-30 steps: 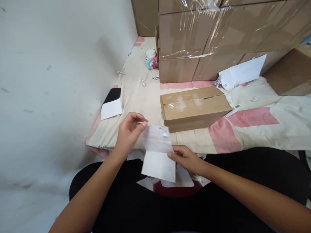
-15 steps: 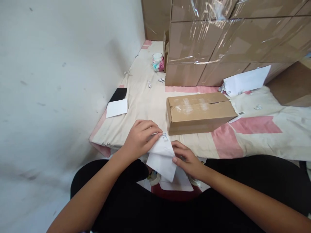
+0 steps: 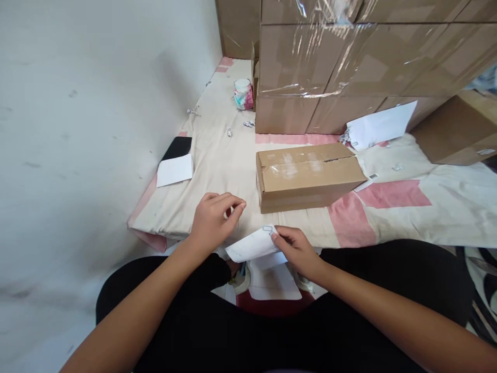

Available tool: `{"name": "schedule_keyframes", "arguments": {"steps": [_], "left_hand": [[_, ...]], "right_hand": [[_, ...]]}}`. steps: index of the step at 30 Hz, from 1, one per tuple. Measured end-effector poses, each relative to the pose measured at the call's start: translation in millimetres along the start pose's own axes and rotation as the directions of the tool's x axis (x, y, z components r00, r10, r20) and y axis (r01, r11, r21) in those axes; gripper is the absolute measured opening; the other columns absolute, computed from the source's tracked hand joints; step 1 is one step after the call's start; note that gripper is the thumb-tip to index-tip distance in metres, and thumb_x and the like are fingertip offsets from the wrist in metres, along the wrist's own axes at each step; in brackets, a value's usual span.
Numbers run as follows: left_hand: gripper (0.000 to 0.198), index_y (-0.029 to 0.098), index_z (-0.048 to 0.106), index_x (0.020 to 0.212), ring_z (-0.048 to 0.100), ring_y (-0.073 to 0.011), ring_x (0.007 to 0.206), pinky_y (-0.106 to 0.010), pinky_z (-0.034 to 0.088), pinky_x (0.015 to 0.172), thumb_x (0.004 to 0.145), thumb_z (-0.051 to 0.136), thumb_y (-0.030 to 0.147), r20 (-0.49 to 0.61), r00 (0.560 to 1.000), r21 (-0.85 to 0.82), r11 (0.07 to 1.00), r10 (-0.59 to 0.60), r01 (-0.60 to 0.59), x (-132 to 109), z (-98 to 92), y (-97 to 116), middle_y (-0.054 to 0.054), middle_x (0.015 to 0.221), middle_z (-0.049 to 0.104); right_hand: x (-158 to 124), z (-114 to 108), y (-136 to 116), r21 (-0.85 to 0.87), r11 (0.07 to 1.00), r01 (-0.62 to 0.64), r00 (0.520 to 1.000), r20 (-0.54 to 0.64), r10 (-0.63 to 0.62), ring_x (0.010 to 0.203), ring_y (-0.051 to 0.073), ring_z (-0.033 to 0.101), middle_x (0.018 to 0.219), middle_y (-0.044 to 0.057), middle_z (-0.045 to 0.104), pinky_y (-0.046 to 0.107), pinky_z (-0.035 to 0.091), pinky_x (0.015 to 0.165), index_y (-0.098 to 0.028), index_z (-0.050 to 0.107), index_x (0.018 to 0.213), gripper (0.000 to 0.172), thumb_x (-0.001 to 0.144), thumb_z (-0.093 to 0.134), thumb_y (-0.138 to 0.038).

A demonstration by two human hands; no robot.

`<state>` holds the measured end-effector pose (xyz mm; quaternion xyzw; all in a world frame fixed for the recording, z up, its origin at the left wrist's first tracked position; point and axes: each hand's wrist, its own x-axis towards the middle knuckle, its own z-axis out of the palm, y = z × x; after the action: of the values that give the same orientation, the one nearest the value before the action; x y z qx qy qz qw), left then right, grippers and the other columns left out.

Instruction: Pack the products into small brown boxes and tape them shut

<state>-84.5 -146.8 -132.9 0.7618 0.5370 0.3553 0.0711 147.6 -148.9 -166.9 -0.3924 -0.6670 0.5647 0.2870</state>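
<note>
My right hand (image 3: 295, 249) pinches the upper right corner of a folded white paper (image 3: 250, 245) that carries a small paper clip at that corner. The paper lies almost flat over my lap at the near edge of the cream and pink cloth (image 3: 225, 166). My left hand (image 3: 213, 220) hovers just left of the paper with thumb and fingertips pinched together; whether anything is between them I cannot make out. More white sheets (image 3: 274, 280) lie between my knees. A small brown cardboard box (image 3: 308, 176) sits on the cloth right behind my hands.
Shrink-wrapped cardboard cartons (image 3: 341, 62) are stacked at the back. A white sheet (image 3: 380, 126) leans against them on the right. Another white paper (image 3: 174, 170) lies on a black object at the left by the white wall (image 3: 85, 129). A small patterned cup (image 3: 243, 94) stands far back.
The paper hung upright between both hands a second ago. My left hand has let go of it and drawn aside. My right hand now holds it low and flat by the clipped corner.
</note>
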Motion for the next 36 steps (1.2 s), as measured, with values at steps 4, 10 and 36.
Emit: {"name": "schedule_keyframes", "arguments": {"steps": [4,10,36], "left_hand": [[0.015,0.025,0.068,0.095,0.065,-0.0158,0.069,-0.035,0.042,0.076,0.092,0.066,0.040,0.140,0.989,-0.143,0.989,0.050,-0.029,0,2.6,4,0.001,0.082,0.073],[0.019,0.022,0.065,0.088,0.062,-0.0143,0.072,-0.033,0.039,0.071,0.100,0.051,0.029,0.195,0.941,0.011,0.959,0.275,-0.283,-6,8.2,17,0.000,0.078,0.069],[0.031,0.024,0.048,0.093,0.067,-0.0164,0.086,-0.029,0.050,0.077,0.082,0.074,0.036,0.506,0.832,-0.471,0.735,-0.228,0.487,12,-23.5,-7,0.002,0.092,0.071]], "right_hand": [[1,-1,-3,-0.048,0.998,0.046,0.999,0.017,-0.045,0.067,0.014,0.042,0.069,-0.001,0.045,0.028,0.034,0.063,-0.019,0.051,0.070,0.042,0.101,0.048,-0.047],[2,-1,-2,-0.095,0.991,0.089,0.996,0.013,-0.088,0.067,0.014,0.041,0.069,-0.002,0.043,0.028,0.034,0.063,-0.019,0.048,0.069,0.042,0.102,0.048,-0.045],[8,-5,3,-0.131,0.985,0.112,0.992,-0.036,-0.117,0.063,0.013,0.043,0.067,-0.003,0.045,0.026,0.034,0.059,-0.020,0.050,0.071,0.037,0.102,0.049,-0.040]]}}
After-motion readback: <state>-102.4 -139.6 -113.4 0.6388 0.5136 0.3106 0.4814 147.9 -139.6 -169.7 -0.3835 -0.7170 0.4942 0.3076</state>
